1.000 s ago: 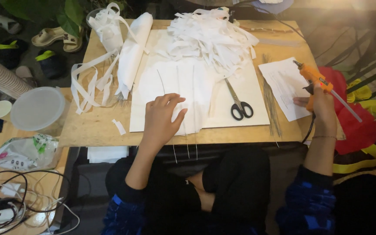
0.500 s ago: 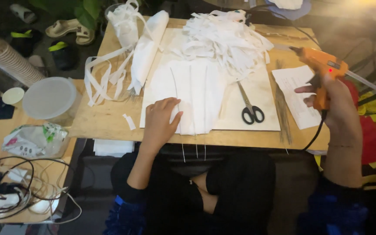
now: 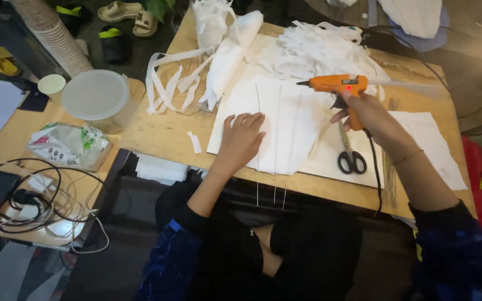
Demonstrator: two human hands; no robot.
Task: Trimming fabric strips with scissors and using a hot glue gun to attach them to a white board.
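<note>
Above the white sheets (image 3: pixel 285 120) on the wooden table (image 3: pixel 163 134), the right hand (image 3: pixel 364 111) grasps an orange glue gun (image 3: pixel 336 85), nozzle pointing left. Left hand (image 3: pixel 241 139) lies flat and released on the sheets, near black scissors (image 3: pixel 350 156).

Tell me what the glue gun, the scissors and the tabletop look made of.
Glue gun: orange, matte moulded plastic.
Scissors: grey blades, probably steel; black handles, likely plastic.
Tabletop: pale wood, possibly plywood; unpainted, faint grain.
</note>
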